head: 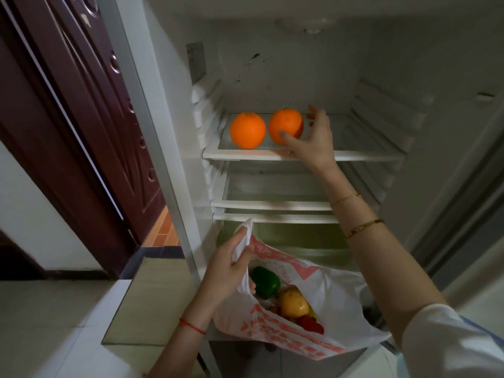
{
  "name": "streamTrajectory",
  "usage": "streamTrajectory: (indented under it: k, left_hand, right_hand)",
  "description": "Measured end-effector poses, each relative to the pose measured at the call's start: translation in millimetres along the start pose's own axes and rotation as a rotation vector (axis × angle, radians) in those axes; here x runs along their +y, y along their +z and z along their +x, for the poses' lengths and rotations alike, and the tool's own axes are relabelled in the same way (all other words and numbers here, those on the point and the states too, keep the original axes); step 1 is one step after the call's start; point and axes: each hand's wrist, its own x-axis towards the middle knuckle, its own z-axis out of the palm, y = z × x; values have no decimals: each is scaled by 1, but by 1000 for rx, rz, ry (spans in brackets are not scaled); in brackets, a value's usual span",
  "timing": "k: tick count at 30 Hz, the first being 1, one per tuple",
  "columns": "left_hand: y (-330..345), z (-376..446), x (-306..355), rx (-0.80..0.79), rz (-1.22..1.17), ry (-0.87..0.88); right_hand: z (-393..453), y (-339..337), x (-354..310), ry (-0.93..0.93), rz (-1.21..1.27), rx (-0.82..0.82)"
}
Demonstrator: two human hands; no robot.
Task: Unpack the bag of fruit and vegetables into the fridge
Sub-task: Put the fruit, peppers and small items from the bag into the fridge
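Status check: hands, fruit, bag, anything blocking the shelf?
Right hand on the second orange, top shelf, beside the first orange. Left hand grips the bag handle; pepper, other produce inside. Shelf unobstructed.

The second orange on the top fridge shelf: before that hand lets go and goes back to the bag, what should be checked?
1. Right-hand round orange resting on the clear glass top shelf: cannot tell; the right hand has thumb and fingers around it.
2. Clear of the left-hand round orange: ok, a narrow gap shows.
3. Back from the shelf's front edge: ok.
4. White plastic bag with red print held open: ok, the left hand grips its handle.
5. More to unpack: ok, a green pepper, a yellow round fruit and a red item show inside.
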Motion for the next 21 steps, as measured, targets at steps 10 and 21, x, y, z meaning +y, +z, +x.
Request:
streamTrajectory:
  k: [10, 21]
  left_hand:
    - [-4, -23, -2, 15, -4, -11]
    - [-4, -54, 6, 20, 62, -30]
  right_hand:
    - [-145, -28, 20, -132, 109, -291]
    - [-287, 51, 155, 135, -602, -1082]
